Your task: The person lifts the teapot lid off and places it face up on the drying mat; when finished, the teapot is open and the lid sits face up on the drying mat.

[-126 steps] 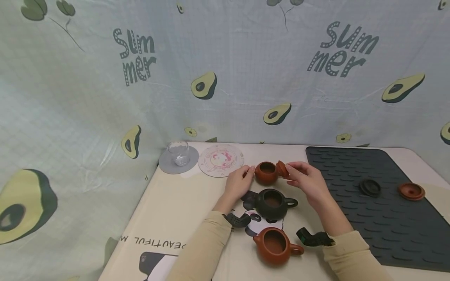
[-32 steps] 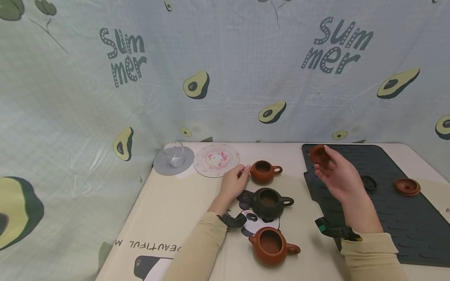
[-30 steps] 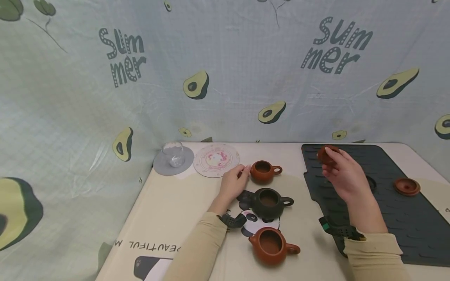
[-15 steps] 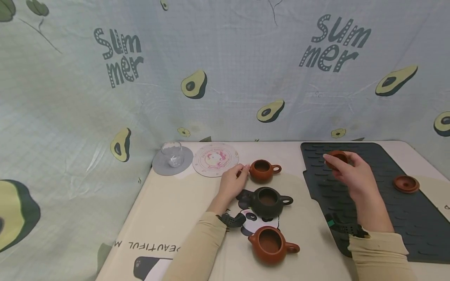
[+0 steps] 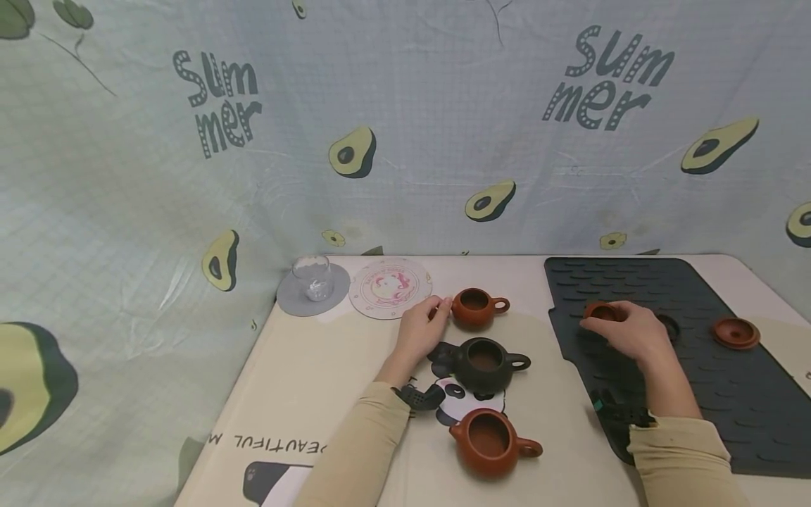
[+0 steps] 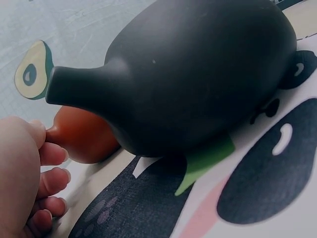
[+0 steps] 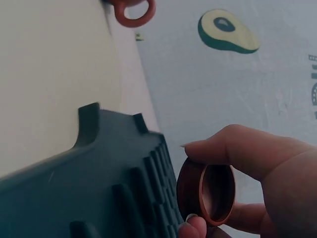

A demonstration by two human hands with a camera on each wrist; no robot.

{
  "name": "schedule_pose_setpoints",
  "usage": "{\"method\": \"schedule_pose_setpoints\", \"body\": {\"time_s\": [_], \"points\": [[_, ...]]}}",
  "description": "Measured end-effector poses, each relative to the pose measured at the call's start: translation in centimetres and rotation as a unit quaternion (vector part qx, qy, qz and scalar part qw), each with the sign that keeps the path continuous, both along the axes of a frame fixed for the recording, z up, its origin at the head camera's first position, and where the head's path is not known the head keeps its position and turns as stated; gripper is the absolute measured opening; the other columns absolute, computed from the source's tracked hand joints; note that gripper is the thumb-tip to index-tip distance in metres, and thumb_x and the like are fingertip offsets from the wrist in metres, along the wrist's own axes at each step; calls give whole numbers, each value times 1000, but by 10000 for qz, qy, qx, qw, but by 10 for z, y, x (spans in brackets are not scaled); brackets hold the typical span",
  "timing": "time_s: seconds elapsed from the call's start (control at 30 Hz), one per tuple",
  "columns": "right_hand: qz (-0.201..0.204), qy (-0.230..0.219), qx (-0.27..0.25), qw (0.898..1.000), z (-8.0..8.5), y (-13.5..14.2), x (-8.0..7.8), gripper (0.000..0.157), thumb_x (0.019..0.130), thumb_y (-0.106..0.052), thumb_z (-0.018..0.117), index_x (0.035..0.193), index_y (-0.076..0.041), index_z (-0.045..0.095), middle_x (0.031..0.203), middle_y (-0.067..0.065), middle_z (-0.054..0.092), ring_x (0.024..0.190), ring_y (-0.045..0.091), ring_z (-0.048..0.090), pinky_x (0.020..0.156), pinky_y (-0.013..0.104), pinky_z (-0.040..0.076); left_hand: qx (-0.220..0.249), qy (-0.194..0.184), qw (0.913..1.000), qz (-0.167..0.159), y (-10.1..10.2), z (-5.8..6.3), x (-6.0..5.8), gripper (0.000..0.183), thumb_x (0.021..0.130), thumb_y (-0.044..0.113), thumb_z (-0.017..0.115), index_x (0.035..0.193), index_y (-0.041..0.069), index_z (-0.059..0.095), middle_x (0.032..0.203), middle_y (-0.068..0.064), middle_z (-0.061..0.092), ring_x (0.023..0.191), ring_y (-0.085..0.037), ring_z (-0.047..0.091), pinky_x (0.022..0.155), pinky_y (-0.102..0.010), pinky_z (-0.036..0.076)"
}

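My left hand [image 5: 418, 332] pinches the spout of the far reddish-brown teapot [image 5: 470, 320], which stands lidless on the table with its handle to the right. In the left wrist view, thumb and fingertip meet at that spout, behind the black teapot [image 6: 198, 74]. My right hand [image 5: 636, 334] holds a reddish-brown teapot lid [image 7: 190, 188] by its edge between thumb and fingers. The lid is turned hollow side up, low over the left part of the dark ribbed mat [image 5: 633, 278]. A black lid [image 5: 671, 327], partly hidden by that hand, and another brown lid [image 5: 736, 333] lie on the mat.
Nearest me stands a larger lidless brown teapot [image 5: 491, 461], in line with the black one. At the back left, a clear glass cup [image 5: 315, 282] sits on a grey coaster [image 5: 288, 299] beside a round pink-patterned coaster [image 5: 405, 310]. A printed curtain [image 5: 418, 141] hangs behind the table.
My right hand has lifted the lid off the far teapot, carried it right, turned it hollow side up and lowered it toward the mat. The left hand keeps its place at the spout.
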State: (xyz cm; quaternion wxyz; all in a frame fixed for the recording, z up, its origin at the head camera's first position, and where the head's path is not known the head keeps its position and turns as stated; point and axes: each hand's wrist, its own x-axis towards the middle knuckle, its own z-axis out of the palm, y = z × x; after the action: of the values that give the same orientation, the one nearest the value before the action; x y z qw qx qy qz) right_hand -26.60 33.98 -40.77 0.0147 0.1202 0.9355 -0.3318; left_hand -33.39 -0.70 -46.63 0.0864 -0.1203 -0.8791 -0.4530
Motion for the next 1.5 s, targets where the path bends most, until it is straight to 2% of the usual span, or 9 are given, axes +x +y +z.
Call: {"method": "schedule_pose_setpoints", "body": {"time_s": [0.37,0.73,1.0,1.17,1.3,1.4,1.5], "points": [[15,-116,325,9994,-9,4,1,87,92,-49,70,140,17,37,129,41,47,116,58,46,90,64,44,-1,-9,10000,-20,0,-1,0,35,107,41,50,89,17,69,74,4,57,74,-16,52,69,-31,38],[37,-77,336,9994,-9,0,1,78,92,-43,73,139,12,42,130,39,47,117,59,45,91,66,42,-38,4,10000,6,-1,-2,2,35,107,41,51,87,18,67,73,5,55,73,-16,52,67,-31,38],[133,249,306,9991,-1,-5,1,75,93,-44,71,141,8,45,136,39,45,118,58,45,88,66,43,-17,68,10000,-5,-2,0,1,35,107,42,51,88,18,67,73,5,57,75,-17,53,68,-31,39],[227,649,244,9973,8,-16,-1,74,97,-51,64,143,3,47,142,37,43,124,58,42,91,69,40,0,92,10000,7,-3,-1,-1,35,107,41,51,87,18,67,73,5,57,74,-16,52,68,-30,39],[335,1101,-285,9929,16,-29,-3,70,98,-57,60,144,-4,52,145,29,47,123,51,47,88,66,42,56,141,9999,12,-3,-2,-2,35,107,41,51,86,18,67,72,6,56,73,-16,53,68,-30,39],[506,1270,-1057,9850,19,-42,-2,65,99,-56,60,142,-8,55,142,20,52,116,40,53,85,53,47,54,191,9998,22,-3,-2,-2,35,107,41,51,86,18,67,71,6,56,74,-16,53,68,-30,39],[809,1263,-1791,9723,20,-60,-1,58,101,-50,61,140,-7,56,132,11,56,105,30,53,80,39,47,-41,206,9998,-30,-1,-3,-2,35,107,41,51,86,18,67,72,7,56,74,-15,53,69,-30,40]]}}
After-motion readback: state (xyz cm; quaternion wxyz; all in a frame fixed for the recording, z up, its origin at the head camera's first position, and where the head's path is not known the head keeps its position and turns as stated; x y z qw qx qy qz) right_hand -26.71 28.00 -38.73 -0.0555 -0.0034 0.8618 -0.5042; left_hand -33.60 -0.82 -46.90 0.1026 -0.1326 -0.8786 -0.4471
